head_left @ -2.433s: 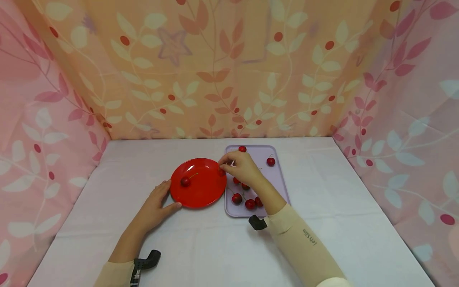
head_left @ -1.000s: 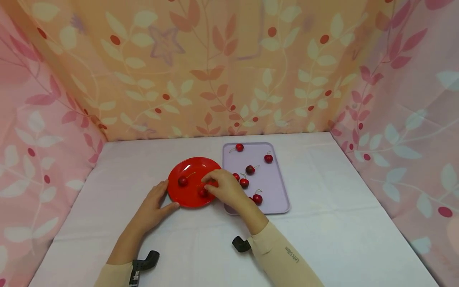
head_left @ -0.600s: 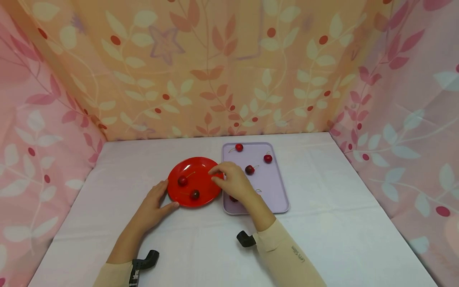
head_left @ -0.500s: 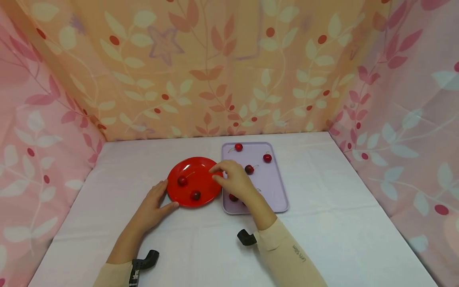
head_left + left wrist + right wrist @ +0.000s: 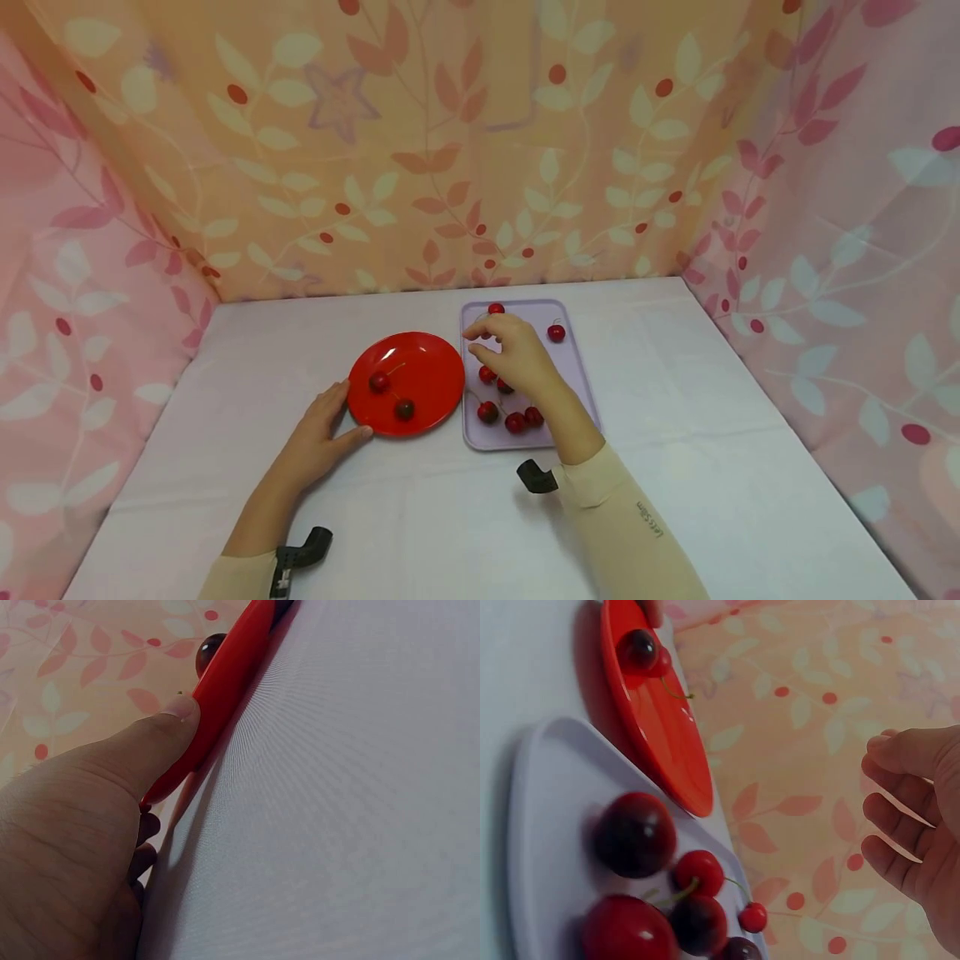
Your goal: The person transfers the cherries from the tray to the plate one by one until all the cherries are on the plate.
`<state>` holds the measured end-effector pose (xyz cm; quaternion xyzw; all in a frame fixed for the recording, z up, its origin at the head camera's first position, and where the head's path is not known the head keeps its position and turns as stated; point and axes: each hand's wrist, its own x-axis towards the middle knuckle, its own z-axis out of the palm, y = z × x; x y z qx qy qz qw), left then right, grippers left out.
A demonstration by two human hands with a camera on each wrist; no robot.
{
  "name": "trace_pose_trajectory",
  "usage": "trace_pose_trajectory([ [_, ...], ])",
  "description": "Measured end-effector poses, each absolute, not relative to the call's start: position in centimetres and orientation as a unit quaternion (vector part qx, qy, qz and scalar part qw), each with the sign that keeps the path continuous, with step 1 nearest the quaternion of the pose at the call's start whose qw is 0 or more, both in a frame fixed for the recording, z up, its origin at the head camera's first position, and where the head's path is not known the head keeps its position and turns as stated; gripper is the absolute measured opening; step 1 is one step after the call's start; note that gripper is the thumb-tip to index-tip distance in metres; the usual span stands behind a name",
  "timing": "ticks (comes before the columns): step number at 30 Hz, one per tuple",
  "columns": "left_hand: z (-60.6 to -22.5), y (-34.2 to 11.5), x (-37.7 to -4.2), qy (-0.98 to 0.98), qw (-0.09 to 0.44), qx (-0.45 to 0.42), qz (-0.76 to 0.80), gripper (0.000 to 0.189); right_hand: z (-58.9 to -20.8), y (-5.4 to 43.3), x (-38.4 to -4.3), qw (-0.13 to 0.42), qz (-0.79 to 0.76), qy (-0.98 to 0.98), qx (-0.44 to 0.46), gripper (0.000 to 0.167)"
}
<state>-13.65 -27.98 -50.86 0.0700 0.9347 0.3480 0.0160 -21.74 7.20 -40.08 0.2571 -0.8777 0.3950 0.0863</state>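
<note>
White tabletop: left hand, thumb apart, touched plate at eight o'clock; right-wrist view alone showed right hand lower fingers parted.

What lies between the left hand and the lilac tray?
In the head view, the red plate, carrying two cherries, lies between the left hand and the lilac tray.
</note>
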Motion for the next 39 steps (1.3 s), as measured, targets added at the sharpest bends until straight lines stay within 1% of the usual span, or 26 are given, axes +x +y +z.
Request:
trace_pose_trajectory([
  [7, -51.0, -28.0, -13.6, 0.933, 0.017, 0.069, 0.354, 0.101, -38.5, 9.0, -22.7, 0.109, 0.375, -0.881, 0.267, 0.017],
  [15, -50.8, -27.8, -13.5, 0.930, 0.011, 0.073, 0.361, 0.099, -37.8, 11.1, -23.5, 0.088, 0.362, -0.888, 0.271, 0.020],
  [23, -50.7, -27.9, -13.4, 0.932, 0.003, 0.072, 0.356, 0.098, -38.6, 13.8, -25.0, 0.078, 0.363, -0.884, 0.286, 0.020],
  [39, -50.5, -27.8, -13.3, 0.933, 0.006, 0.067, 0.353, 0.098, -41.5, 17.0, -28.5, 0.025, 0.374, -0.889, 0.262, 0.017],
])
